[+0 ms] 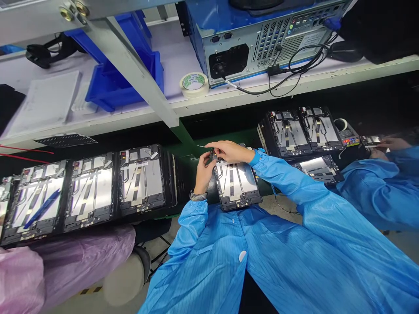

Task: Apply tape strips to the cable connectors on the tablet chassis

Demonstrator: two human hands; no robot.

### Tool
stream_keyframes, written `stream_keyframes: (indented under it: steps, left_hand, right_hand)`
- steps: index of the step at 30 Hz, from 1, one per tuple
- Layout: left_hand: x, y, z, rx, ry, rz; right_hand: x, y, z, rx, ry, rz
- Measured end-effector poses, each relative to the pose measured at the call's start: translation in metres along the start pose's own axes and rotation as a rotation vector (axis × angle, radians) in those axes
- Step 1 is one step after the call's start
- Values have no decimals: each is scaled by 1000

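An opened tablet (233, 179), its silver inside and dark flex cables showing, lies before me near the bench's front edge. My left hand (204, 172) is at the upper left corner, thumb and fingers bent together over it; whatever they pinch is hidden. From above, my right hand (231, 151) reaches across the top edge, fingers closed. A thin pale stick-like tool (202, 146) pokes out leftward from the right fingers; its exact kind is too small to tell. Both sets of fingertips nearly meet at that corner.
Stacks of opened tablets (142, 179) stand to the left, a blue pen (42, 208) on one. More tablets (288, 133) sit at the right, near a co-worker's blue sleeve (376, 187). The shelf above carries a tape roll (194, 85), blue bins (126, 78) and a computer (262, 43).
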State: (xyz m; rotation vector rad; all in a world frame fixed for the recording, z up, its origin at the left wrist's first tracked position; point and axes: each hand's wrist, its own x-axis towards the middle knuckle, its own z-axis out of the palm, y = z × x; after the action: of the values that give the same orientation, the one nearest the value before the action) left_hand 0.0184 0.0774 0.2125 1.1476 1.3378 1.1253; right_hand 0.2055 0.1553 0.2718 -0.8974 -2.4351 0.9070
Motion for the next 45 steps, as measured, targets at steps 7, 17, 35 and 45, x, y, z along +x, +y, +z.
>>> stream_keyframes:
  steps: [7, 17, 35, 45]
  left_hand:
    - [7, 3, 5, 80, 54, -9]
    - [12, 0, 7, -41, 2, 8]
    - [15, -5, 4, -40, -44, 25]
    - [17, -5, 5, -163, -76, 11]
  right_hand:
    - [-8, -3, 2, 58, 32, 131]
    - [-53, -51, 6, 82, 362, 200]
    - [-72, -58, 38, -15, 463, 262]
    - [-73, -63, 58, -139, 346, 256]
